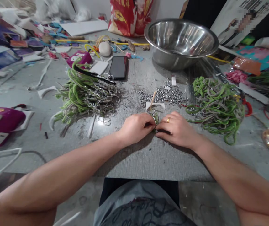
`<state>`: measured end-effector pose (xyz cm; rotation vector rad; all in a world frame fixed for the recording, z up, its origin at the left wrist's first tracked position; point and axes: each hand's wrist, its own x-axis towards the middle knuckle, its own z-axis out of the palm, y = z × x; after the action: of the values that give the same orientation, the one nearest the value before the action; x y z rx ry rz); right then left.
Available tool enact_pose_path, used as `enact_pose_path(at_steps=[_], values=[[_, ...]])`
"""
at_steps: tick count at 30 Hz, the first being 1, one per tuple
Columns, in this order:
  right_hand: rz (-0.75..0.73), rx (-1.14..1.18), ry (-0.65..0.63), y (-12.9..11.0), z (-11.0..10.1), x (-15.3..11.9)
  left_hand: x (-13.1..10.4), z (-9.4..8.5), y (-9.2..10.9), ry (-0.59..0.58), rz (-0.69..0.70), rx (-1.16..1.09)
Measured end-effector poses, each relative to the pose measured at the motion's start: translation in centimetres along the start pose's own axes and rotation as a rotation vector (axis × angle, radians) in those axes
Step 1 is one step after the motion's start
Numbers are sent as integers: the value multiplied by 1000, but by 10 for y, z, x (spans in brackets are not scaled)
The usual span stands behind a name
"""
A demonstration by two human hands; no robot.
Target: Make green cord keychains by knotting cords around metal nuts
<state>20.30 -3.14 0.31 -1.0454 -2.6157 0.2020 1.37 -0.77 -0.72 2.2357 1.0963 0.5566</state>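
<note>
My left hand point(136, 127) and my right hand point(178, 129) meet above the grey table, fingertips pinched together. Between them is a short piece of green cord point(156, 118), mostly hidden by the fingers. My right hand wears a gold ring point(168, 120). Just beyond the fingertips, a thin wooden stick point(152, 99) stands tilted by a white cut-out piece point(161, 105). Small silver beads point(172, 95) lie scattered behind it. On the left is a bundle of green and grey cords point(74, 89) with metal rings; on the right, a tangled heap of similar cords point(219, 110).
A large steel bowl point(172, 61) stands at the back, beside a red bag point(128, 18). A dark phone point(118, 67) lies behind the left bundle. Far left sits a purple device point(7, 121) near a white cable point(2, 152). Scraps and packaging crowd the back left.
</note>
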Motion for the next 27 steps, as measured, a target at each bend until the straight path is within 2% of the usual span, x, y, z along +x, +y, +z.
enact_pose_path(at_steps=[7,11,18,27], values=[[13,-9,-21,-1,-2,1,-3,-8,6,-174,87,277],[32,-10,-23,-3,-4,1,-4,-11,11,-229,114,342],[89,7,-34,-2,-5,1,0,-7,4,-214,82,300],[66,-14,-71,-1,-5,0,-2,-10,5,-201,63,178]])
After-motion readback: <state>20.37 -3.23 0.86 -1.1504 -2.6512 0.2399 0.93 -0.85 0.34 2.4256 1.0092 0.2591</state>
